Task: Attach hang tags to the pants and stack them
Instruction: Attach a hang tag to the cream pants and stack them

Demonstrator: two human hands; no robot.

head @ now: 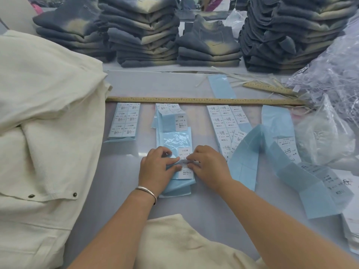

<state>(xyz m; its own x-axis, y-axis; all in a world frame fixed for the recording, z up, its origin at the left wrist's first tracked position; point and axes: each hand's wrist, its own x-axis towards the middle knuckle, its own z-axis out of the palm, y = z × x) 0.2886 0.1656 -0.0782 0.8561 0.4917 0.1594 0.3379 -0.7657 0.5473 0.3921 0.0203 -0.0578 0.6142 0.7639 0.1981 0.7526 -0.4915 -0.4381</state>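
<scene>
A strip of white printed size stickers on blue backing paper [174,139] lies in the middle of the table. Both hands work at its near end. My left hand [157,167] holds the blue backing with curled fingers and thumb. My right hand [208,164] pinches the edge of a white sticker [186,172] marked 1103#. Cream pants [44,117] lie piled at the left, and another cream pair [186,243] sits at the near edge under my forearms.
More sticker sheets [125,122] [226,123] lie left and right of the strip, and loose blue backing [252,148] curls at the right. A long wooden ruler [204,100] runs across behind them. Stacks of grey-blue folded pants [143,32] line the back; plastic bags [330,80] heap at the right.
</scene>
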